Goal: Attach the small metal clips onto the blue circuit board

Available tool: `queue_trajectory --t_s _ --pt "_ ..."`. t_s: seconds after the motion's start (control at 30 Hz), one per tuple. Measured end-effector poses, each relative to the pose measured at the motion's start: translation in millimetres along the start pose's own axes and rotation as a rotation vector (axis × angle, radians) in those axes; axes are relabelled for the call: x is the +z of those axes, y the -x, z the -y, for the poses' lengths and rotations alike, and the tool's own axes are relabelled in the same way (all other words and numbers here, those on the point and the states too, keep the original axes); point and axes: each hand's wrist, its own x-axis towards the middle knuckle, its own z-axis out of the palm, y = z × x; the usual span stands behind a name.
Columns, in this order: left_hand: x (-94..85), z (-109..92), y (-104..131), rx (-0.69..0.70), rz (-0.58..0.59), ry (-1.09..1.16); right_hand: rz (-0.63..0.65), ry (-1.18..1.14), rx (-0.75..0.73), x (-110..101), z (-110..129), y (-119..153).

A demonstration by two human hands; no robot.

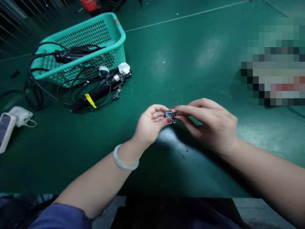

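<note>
Between my two hands, just above the green table, is a small grey-and-black metallic part (170, 114), too small to name exactly. My left hand (150, 124) pinches it between thumb and curled fingers, a pale bangle (124, 160) on that wrist. From the other side, the fingertips of my right hand (209, 124) close on the same part and cover its right end. A thin bright metal piece (174, 121) pokes out just below the fingertips; whether it belongs to the part I cannot tell.
A green plastic basket (119, 51) with black cabled tools stands at the back left. Before it lies a black handheld tool (102, 87) with cables and a yellow tag. At far left are a phone (7, 132) and a white device (21, 116). A blurred-out object (276, 76) sits right on the green table (166, 63).
</note>
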Motion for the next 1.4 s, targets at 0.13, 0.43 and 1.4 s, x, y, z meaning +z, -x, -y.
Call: queue_trajectory --t_s 0.13,0.43,1.4 --pt "-1.0 -4 -2 -0.009 -0.115 0.117 0.005 -0.022 0.091 2 -9 -3" --pt "-4.2 -5 -7 -0.007 -0.268 0.191 0.276 0.01 0.012 33 -20 -9" --pt "1.3 0 -3 0.063 -0.179 0.056 0.06 -0.169 0.006 27 -10 -12"
